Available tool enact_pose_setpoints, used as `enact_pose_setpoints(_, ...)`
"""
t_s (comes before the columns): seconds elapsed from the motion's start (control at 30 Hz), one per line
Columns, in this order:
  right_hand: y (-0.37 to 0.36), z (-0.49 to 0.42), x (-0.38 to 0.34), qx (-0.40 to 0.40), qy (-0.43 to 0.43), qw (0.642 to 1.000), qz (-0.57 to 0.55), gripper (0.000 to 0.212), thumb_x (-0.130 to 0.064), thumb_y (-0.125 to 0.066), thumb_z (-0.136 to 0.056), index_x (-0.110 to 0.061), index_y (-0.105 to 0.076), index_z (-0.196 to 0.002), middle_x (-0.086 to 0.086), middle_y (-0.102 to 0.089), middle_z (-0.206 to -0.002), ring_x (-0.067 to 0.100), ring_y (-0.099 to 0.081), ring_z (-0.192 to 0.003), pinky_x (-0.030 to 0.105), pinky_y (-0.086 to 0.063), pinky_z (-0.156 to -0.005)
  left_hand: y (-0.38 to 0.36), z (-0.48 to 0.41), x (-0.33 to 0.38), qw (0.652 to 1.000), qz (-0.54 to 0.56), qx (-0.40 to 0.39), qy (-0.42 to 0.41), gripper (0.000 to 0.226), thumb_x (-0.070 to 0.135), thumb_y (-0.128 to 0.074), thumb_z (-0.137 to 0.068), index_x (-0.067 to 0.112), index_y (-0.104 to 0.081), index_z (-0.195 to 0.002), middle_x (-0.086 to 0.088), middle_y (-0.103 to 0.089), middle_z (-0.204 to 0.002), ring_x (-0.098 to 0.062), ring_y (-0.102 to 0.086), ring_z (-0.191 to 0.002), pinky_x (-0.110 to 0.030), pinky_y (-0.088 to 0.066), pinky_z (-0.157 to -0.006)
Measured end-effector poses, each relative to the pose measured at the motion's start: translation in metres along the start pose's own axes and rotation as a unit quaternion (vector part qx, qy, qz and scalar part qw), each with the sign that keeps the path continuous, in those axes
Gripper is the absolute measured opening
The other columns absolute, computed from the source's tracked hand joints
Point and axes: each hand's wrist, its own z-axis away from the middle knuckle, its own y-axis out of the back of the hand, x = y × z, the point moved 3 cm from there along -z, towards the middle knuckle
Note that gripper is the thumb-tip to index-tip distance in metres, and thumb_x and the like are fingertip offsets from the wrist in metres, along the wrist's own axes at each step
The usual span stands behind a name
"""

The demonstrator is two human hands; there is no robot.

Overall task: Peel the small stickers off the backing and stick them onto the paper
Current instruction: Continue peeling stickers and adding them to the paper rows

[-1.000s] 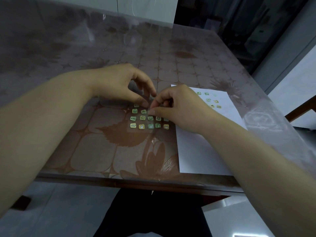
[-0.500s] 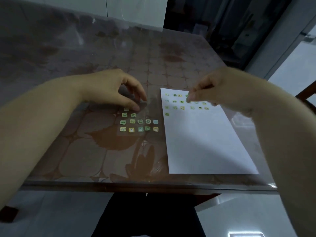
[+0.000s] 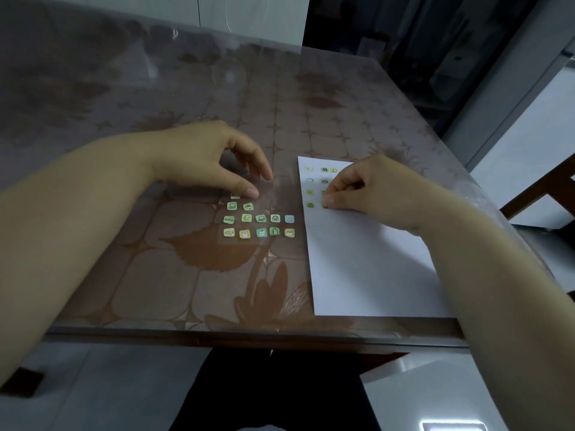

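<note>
Placement was what changed: a second earlier your right hand (image 3: 370, 194) was picking at the clear plastic backing sheet (image 3: 224, 242) beside your left. It then carried across and had now come down on the white sheet of paper (image 3: 367, 269) by the right edge of the glass-topped, leaf-patterned brown desk (image 3: 155, 275). Its fingers (image 3: 342, 183) were curled, thumb and forefinger closed together on a small green sticker (image 3: 325, 206), pressing it down just right of the nearest one in the left column of stuck stickers (image 3: 310, 192). Your left hand (image 3: 202, 160) had not shifted: arched, gripping nothing, thumb and fingertips pinning the backing's far edge. About a dozen green and yellow square stickers (image 3: 259, 218) remained on the backing, so I judged the task roughly half done, another peel next.
</note>
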Motion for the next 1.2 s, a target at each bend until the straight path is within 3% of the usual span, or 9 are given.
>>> enact_pose_setpoints(0.13,-0.001,-0.001,0.000,0.002,-0.002,1.000,0.004,0.014,-0.025,-0.070,-0.080,-0.025,-0.066,-0.066,-0.012,-0.050,-0.053,0.001,-0.044,-0.049,0.008,-0.031,-0.040,0.000,-0.001,0.000,1.000,0.001,-0.002,0.004,0.033,0.047,-0.071,-0.057,0.041,-0.067,-0.090,0.015,-0.068,-0.094,0.010,-0.058,-0.091,-0.006,-0.040,-0.081)
enact_pose_setpoints(0.23,0.000,-0.003,0.001,0.012,-0.014,1.000,-0.003,0.011,-0.024,-0.074,-0.075,-0.024,-0.067,-0.066,-0.014,-0.049,-0.046,0.000,-0.044,-0.048,0.014,-0.037,-0.048,0.000,-0.001,0.000,1.000,-0.001,-0.002,0.005,0.033,0.046,-0.071,-0.058,0.042,-0.067,-0.090,0.017,-0.068,-0.095,0.012,-0.057,-0.092,0.002,-0.036,-0.077)
enact_pose_setpoints(0.47,-0.002,-0.007,-0.001,0.035,-0.034,0.999,-0.014,0.020,-0.021,-0.077,-0.071,-0.023,-0.057,-0.070,-0.007,-0.048,-0.068,0.009,-0.044,-0.062,0.023,-0.037,-0.059,0.000,0.000,0.001,1.000,0.008,-0.002,0.007,0.032,0.044,-0.072,-0.058,0.041,-0.067,-0.090,0.016,-0.067,-0.095,0.011,-0.056,-0.092,0.005,-0.034,-0.074)
enact_pose_setpoints(0.6,0.003,-0.004,0.000,0.059,-0.020,0.998,-0.028,0.018,-0.021,-0.073,-0.077,-0.022,-0.056,-0.070,-0.005,-0.051,-0.068,0.011,-0.045,-0.064,0.022,-0.036,-0.058,0.001,0.002,0.000,1.000,0.013,0.001,0.004,0.029,0.041,-0.072,-0.063,0.039,-0.068,-0.091,0.014,-0.068,-0.095,0.008,-0.058,-0.092,-0.006,-0.040,-0.082)
enact_pose_setpoints(0.7,0.013,0.003,-0.007,0.074,0.008,0.996,-0.040,0.015,-0.029,-0.072,-0.077,-0.023,-0.059,-0.073,-0.006,-0.051,-0.064,0.009,-0.044,-0.058,0.018,-0.037,-0.054,0.007,0.003,-0.002,1.000,0.004,0.022,-0.010,0.022,0.033,-0.072,-0.071,0.039,-0.068,-0.091,0.015,-0.068,-0.091,0.006,-0.057,-0.094,0.001,-0.034,-0.081)
enact_pose_setpoints(0.83,0.005,0.010,-0.038,-0.030,0.091,0.995,0.017,0.006,-0.032,-0.071,-0.077,-0.029,-0.067,-0.080,-0.010,-0.052,-0.067,0.001,-0.044,-0.047,0.009,-0.034,-0.042,0.013,0.004,-0.007,0.999,-0.006,0.030,-0.012,0.020,0.030,-0.072,-0.072,0.037,-0.067,-0.090,0.020,-0.065,-0.092,0.002,-0.058,-0.093,-0.003,-0.036,-0.083)
enact_pose_setpoints(1.03,-0.036,-0.009,-0.061,-0.012,0.149,0.984,0.095,0.010,-0.032,-0.070,-0.078,-0.027,-0.072,-0.086,-0.009,-0.059,-0.071,0.003,-0.054,-0.063,0.013,-0.041,-0.057,0.013,0.009,-0.015,0.998,0.056,-0.015,0.027,0.022,0.041,-0.071,-0.058,0.034,-0.069,-0.079,0.009,-0.067,-0.082,-0.008,-0.062,-0.084,-0.021,-0.045,-0.083)
enact_pose_setpoints(1.1,-0.041,-0.014,-0.061,0.007,0.143,0.987,0.067,0.011,-0.031,-0.073,-0.075,-0.024,-0.073,-0.083,-0.006,-0.065,-0.074,0.006,-0.058,-0.067,0.021,-0.045,-0.063,0.011,0.009,-0.014,0.997,0.070,-0.030,0.034,0.022,0.040,-0.073,-0.054,0.033,-0.069,-0.075,0.011,-0.066,-0.075,-0.005,-0.059,-0.077,-0.015,-0.043,-0.074)
enact_pose_setpoints(1.2,-0.044,-0.016,-0.059,0.006,0.136,0.991,0.011,0.009,-0.027,-0.078,-0.070,-0.024,-0.074,-0.078,-0.005,-0.064,-0.069,0.002,-0.053,-0.058,0.017,-0.044,-0.058,0.010,0.008,-0.013,0.997,0.052,-0.049,0.040,0.027,0.041,-0.075,-0.052,0.033,-0.068,-0.077,0.017,-0.064,-0.072,0.002,-0.058,-0.072,-0.006,-0.040,-0.067)
